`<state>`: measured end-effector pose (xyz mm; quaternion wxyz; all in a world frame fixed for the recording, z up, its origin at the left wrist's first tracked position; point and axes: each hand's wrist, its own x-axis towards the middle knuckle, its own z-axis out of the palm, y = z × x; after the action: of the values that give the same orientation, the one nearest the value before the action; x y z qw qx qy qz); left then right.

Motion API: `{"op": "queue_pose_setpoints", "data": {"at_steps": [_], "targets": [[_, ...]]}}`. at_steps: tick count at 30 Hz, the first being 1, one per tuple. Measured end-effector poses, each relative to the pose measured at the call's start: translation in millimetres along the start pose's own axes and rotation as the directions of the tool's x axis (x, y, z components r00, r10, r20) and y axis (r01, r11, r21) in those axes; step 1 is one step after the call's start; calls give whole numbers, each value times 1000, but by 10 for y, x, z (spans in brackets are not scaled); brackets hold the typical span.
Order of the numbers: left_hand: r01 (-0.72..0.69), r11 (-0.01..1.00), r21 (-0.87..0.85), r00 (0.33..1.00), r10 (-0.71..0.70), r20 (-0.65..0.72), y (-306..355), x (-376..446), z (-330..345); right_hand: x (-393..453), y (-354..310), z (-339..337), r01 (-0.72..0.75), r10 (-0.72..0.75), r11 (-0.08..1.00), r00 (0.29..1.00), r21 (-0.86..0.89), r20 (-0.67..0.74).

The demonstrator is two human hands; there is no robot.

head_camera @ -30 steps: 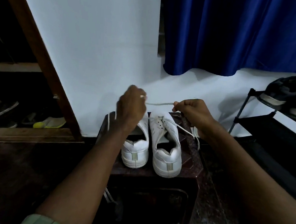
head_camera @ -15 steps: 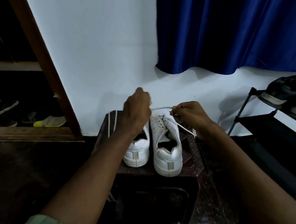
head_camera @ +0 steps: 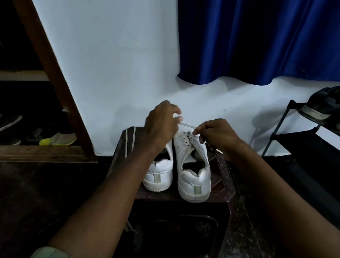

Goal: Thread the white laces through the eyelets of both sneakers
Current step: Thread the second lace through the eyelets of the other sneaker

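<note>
On the dark tabletop (head_camera: pixel 226 176) against the wall, two white sneakers (head_camera: pixel 194 168) stand heels-near. Above them, left hand (head_camera: pixel 161 126) and right hand (head_camera: pixel 216 133) each pinch a taut white lace (head_camera: pixel 187 125). A second lace (head_camera: pixel 126 143) drapes left; a shoe rack (head_camera: pixel 301 139) stands right.

Both hands, left hand (head_camera: pixel 161 124) and right hand (head_camera: pixel 216 133), pinch a white lace (head_camera: pixel 187 125) taut above two white sneakers (head_camera: pixel 194 172) on a dark stool (head_camera: pixel 225 188).

A pale wall (head_camera: pixel 101 59) fills the back. Right of it hangs a blue curtain (head_camera: pixel 277 39); below the curtain stands a black shoe rack (head_camera: pixel 309 142). Left of the wall leans a brown wooden beam (head_camera: pixel 47 58). The dark floor (head_camera: pixel 23 198) lies dim.
</note>
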<state>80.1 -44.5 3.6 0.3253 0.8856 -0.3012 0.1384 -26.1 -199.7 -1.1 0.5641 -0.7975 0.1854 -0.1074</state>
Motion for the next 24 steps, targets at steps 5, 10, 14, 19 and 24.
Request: {"op": "queue_pose_setpoints", "data": {"at_steps": [5,10,14,19,24], "targets": [[-25,885,-465,942,177,286,148,-21,6,-20,-46,68,111,-109,994,989,13,-100],[-58,942,-331,969,133,208,36,24,18,50,24,124,75,-94,986,988,-147,-121],[8,986,-168,989,17,147,-31,1,58,94,55,175,17,-39,964,996,-266,-77],[49,996,-69,985,-36,169,-30,-33,142,18,-27,233,-37,5,894,997,-446,-73],[5,1000,-29,975,2,224,0,-59,145,90,3,103,-194,159,956,973,-222,-166]]}}
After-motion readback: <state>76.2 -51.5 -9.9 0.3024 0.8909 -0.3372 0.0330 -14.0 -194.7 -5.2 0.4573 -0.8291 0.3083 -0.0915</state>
